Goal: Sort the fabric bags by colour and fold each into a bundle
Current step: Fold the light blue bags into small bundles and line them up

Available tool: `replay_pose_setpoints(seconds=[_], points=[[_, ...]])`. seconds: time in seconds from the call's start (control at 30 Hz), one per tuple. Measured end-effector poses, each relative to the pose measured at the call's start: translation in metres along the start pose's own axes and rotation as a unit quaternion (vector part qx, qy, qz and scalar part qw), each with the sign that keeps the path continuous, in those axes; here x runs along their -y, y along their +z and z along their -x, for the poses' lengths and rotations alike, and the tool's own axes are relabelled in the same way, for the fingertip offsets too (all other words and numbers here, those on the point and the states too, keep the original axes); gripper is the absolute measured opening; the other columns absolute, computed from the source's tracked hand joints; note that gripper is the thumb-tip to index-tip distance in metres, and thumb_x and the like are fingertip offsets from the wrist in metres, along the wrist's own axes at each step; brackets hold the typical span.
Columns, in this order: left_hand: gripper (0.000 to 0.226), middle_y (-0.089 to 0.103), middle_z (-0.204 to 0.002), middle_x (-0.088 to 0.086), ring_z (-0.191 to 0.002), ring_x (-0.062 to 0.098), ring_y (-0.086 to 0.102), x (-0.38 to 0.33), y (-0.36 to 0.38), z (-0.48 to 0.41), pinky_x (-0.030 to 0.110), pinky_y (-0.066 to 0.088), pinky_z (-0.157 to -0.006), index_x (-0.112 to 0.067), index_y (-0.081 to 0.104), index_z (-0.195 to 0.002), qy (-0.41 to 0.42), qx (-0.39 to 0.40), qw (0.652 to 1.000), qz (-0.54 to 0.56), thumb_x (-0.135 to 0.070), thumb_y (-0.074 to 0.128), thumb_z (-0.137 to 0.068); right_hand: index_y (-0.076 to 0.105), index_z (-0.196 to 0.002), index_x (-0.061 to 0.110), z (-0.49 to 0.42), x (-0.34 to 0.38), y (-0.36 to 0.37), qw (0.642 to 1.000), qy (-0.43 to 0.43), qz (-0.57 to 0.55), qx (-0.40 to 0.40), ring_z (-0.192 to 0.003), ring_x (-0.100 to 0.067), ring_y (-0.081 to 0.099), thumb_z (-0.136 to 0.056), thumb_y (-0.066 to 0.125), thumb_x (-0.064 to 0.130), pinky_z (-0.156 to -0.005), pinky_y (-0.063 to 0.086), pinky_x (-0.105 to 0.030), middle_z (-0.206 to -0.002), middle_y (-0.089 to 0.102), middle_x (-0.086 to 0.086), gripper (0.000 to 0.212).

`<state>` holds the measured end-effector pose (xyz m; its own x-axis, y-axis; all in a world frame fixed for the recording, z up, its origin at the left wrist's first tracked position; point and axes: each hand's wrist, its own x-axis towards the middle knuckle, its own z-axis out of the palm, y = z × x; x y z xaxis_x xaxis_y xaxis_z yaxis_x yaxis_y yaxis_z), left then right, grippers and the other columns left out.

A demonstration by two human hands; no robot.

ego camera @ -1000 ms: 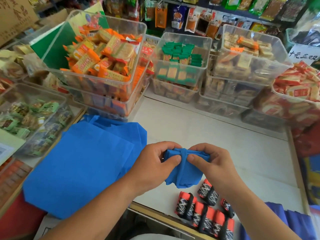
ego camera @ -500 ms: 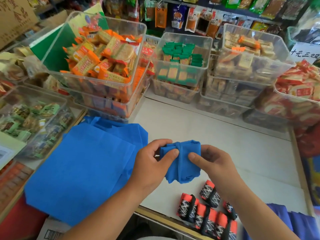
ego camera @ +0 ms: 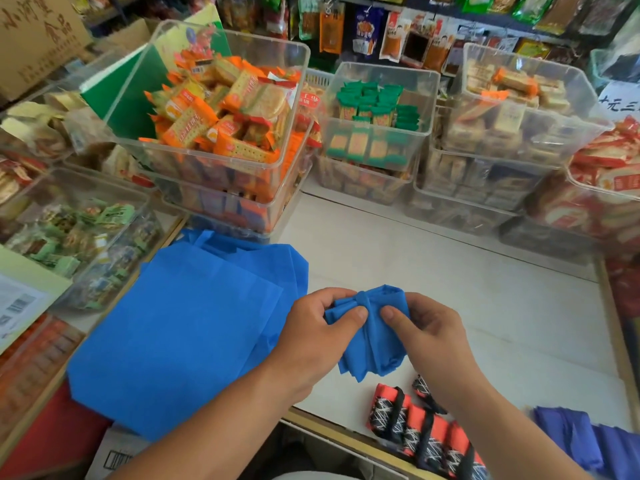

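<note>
Blue bags (ego camera: 180,341) are lying flat in a stack at the left, overhanging the edge of the white counter (ego camera: 467,282). Just beside them, the left hand (ego camera: 311,337) is pinching a blue bundle (ego camera: 372,351) above the counter, thumb in front and fingers curled behind. The right hand (ego camera: 433,337) is gripping the bundle's other side likewise. Nearer, red-and-black bundles (ego camera: 415,427) are lying in a row, and purple bags (ego camera: 571,438) are lying at the far right.

食品 on cardboard box (ego camera: 38,32), 元三 on sign (ego camera: 621,100)

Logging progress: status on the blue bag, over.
Left hand, right hand both grip blue bundle over counter. Strap round its middle. Nothing in the way.
</note>
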<state>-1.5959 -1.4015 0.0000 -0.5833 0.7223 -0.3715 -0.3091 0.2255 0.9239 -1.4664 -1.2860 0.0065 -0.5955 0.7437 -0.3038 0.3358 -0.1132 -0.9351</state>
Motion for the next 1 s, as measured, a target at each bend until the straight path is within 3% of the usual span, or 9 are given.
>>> replay_pose_setpoints(seconds=[0.17,0.27,0.33,0.43,0.57,0.67,0.83,0.9,1.0], points=[[0.012,0.078,-0.099,0.0,-0.094,0.017,0.075,0.003,-0.004,-0.002,0.029,0.062,-0.079,-0.02,0.075,-0.107,-0.007,0.01,1.0,0.024,-0.021,0.074,-0.094,0.075,-0.107,0.018,0.0,0.0,0.0,0.999,0.017,0.004,0.028,-0.096,-0.022,0.075,-0.104,0.06,0.02,-0.086,0.062,-0.042,-0.097,0.079,-0.002,0.016],[0.017,0.078,-0.104,-0.001,-0.101,0.017,0.074,0.011,-0.005,-0.003,0.033,0.062,-0.085,-0.023,0.074,-0.111,-0.013,0.014,1.0,0.024,-0.024,0.075,-0.094,0.074,-0.107,0.021,-0.001,-0.007,0.002,0.999,0.027,0.029,0.0,-0.095,-0.021,0.075,-0.105,0.058,0.023,-0.084,0.063,-0.04,-0.095,0.079,0.001,0.016],[0.022,0.077,-0.11,-0.002,-0.107,0.016,0.072,0.015,-0.005,-0.004,0.035,0.06,-0.092,-0.024,0.071,-0.119,-0.007,0.036,0.999,0.022,-0.024,0.071,-0.097,0.069,-0.113,0.027,-0.005,-0.009,0.0,0.999,0.028,0.023,-0.018,-0.095,-0.019,0.075,-0.105,0.058,0.023,-0.082,0.063,-0.037,-0.097,0.079,0.003,0.014],[0.02,0.076,-0.11,-0.002,-0.108,0.018,0.071,0.019,-0.008,-0.003,0.038,0.06,-0.092,-0.026,0.071,-0.118,0.02,0.023,0.999,-0.015,-0.024,0.071,-0.098,0.064,-0.122,0.031,-0.008,-0.005,-0.006,0.999,0.026,-0.004,0.022,-0.099,-0.013,0.075,-0.103,0.061,0.019,-0.082,0.061,-0.029,-0.106,0.078,0.006,0.023],[0.014,0.077,-0.102,-0.004,-0.099,0.014,0.073,0.02,-0.008,-0.002,0.029,0.061,-0.083,-0.023,0.072,-0.111,0.026,-0.01,0.999,-0.017,-0.021,0.07,-0.097,0.072,-0.11,0.014,-0.01,-0.002,-0.005,0.998,0.039,-0.013,0.04,-0.1,-0.025,0.075,-0.105,0.057,0.023,-0.087,0.061,-0.044,-0.103,0.078,-0.005,0.018],[0.015,0.078,-0.103,-0.004,-0.099,0.012,0.074,0.018,-0.005,0.001,0.025,0.06,-0.081,-0.02,0.071,-0.112,0.006,-0.011,1.0,0.017,-0.02,0.07,-0.097,0.071,-0.101,0.014,-0.011,-0.002,0.0,0.999,0.034,0.013,0.013,-0.089,-0.025,0.074,-0.107,0.054,0.023,-0.074,0.061,-0.035,-0.093,0.077,-0.007,0.019],[0.031,0.077,-0.111,-0.004,-0.108,0.014,0.072,0.021,-0.003,0.007,0.034,0.06,-0.092,-0.023,0.069,-0.119,-0.03,0.026,0.998,0.045,-0.019,0.08,-0.09,0.067,-0.096,0.017,-0.013,-0.005,0.009,0.997,0.036,0.041,-0.06,-0.066,-0.004,0.066,-0.107,0.053,0.025,-0.055,0.051,-0.017,-0.077,0.072,0.004,0.019],[0.036,0.077,-0.112,-0.004,-0.109,0.015,0.072,0.025,-0.004,0.007,0.039,0.059,-0.095,-0.027,0.07,-0.119,-0.025,0.031,0.999,0.016,-0.022,0.083,-0.085,0.066,-0.095,0.016,-0.013,-0.005,0.011,0.996,0.038,0.049,-0.069,-0.063,-0.003,0.065,-0.107,0.053,0.026,-0.054,0.05,-0.017,-0.076,0.071,0.004,0.02],[0.033,0.077,-0.107,-0.006,-0.104,0.012,0.073,0.027,-0.005,0.005,0.034,0.061,-0.09,-0.025,0.069,-0.117,-0.012,0.011,1.0,-0.009,-0.016,0.081,-0.087,0.067,-0.097,0.018,-0.012,-0.002,0.012,0.996,0.044,0.048,-0.062,-0.075,-0.012,0.071,-0.107,0.053,0.028,-0.063,0.057,-0.026,-0.083,0.074,0.002,0.02]])
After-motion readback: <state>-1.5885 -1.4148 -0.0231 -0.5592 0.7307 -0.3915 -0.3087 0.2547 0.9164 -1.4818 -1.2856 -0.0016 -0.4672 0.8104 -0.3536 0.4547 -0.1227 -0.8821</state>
